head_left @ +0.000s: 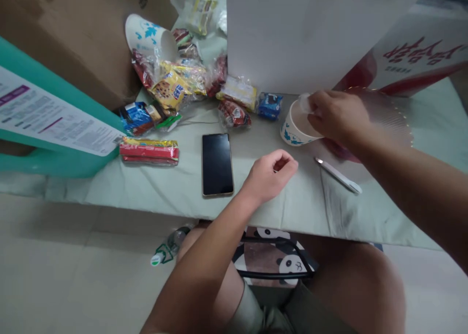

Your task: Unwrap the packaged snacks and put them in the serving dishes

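Note:
My right hand [338,113] is closed, with its fingertips over the rim of a white paper cup [292,134] with blue leaf print. A crumpled piece of translucent plastic [304,103] shows at those fingertips. Part of the cup's mouth is hidden behind the hand. Closer to me, my left hand [270,175] hovers over the table with fingers curled into a loose fist; nothing shows in it. A slim white tool [340,176] lies on the cloth beneath my right forearm. Left of my left hand rests a dark-screened phone [217,164].
A clear ribbed plate [404,124] with a beaded gold rim sits at right. Wrapped snacks [171,90] and a tipped paper cup [148,34] crowd the back left. A green container [73,153] stands left; a white box [285,36] blocks the back.

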Motion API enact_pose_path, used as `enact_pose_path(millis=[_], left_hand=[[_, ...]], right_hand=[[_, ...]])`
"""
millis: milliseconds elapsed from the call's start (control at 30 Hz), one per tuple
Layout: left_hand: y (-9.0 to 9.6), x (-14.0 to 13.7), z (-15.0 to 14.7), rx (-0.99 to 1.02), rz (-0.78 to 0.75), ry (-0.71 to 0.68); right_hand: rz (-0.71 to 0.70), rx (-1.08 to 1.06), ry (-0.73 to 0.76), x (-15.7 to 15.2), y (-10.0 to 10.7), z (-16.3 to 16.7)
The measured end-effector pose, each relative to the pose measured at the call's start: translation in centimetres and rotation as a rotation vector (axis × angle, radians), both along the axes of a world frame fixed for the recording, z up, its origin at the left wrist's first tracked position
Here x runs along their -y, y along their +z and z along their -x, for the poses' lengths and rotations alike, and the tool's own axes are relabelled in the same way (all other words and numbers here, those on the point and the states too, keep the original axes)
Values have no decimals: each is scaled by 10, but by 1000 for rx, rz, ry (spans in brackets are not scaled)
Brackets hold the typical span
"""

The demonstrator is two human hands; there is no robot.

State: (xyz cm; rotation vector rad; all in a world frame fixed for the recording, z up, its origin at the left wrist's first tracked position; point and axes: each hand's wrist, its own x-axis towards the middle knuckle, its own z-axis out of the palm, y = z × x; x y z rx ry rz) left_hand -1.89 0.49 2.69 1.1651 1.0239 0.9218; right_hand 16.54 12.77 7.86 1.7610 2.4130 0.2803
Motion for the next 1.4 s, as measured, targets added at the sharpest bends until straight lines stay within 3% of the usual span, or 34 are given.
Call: enact_pose_path(millis=[100,500,633,800,900,1000,1067,1167,1300,1400], left_hand=[[0,0,1,-3,-12,6],[-2,1,-3,-24,-25,0],[-1,1,-4,-197,-91,29],[-6,1,-13,-463,-251,-77],[-11,-3,-21,-527,-290,-63],[-12,-8,-25,-571,-316,-32],[-12,-10,-26,-571,-327,-17],[-11,-10,-26,-579,-324,-18],[-10,-9,-24,-624,-307,-23],[-10,-9,-23,-619,-305,-11]], right_hand=[[-41,52,-29,8,3,-1],[-51,35,305,11,-3,-15],[67,-14,341,17,-1,-12],[296,-190,406,21,1,-11],[485,-73,268,19,5,-3],[494,-57,91,16,8,8],[461,-87,109,14,6,15],[459,-85,283,11,-1,19],[687,-27,217,5,-3,14],[848,-177,185,1,7,4]])
